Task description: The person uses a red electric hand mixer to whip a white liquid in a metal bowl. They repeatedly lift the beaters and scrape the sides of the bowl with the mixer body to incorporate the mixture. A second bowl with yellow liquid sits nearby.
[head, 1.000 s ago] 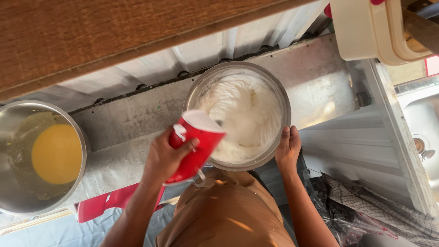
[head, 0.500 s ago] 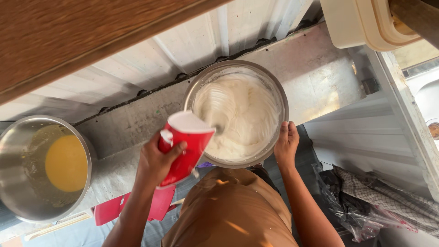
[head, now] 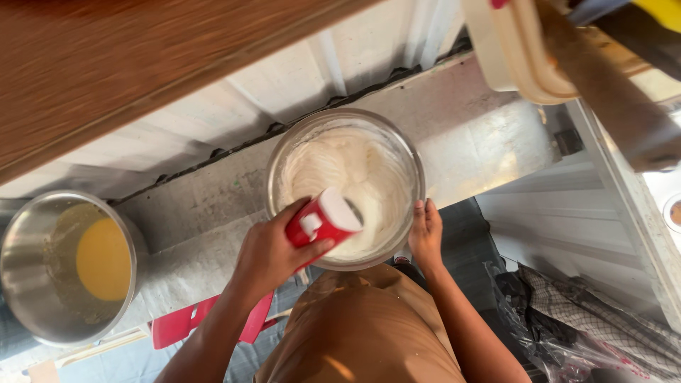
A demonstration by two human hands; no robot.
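The hand mixer (head: 324,221) is bright red with a white end, and the stuff in the shiny silver mixing bowl (head: 404,152) is a pale creamy off-white. Off to the side there's another steel bowl (head: 28,298) with a deep yellow-orange liquid in it, sitting on a dull grey ledge (head: 206,213) with white corrugated panelling behind and a reddish-brown wood board (head: 106,64) on top. Apron (head: 362,333) is plain tan, there's a red plastic stool (head: 206,323) lower down, and a grey-and-white checked cloth (head: 567,301) at the right.
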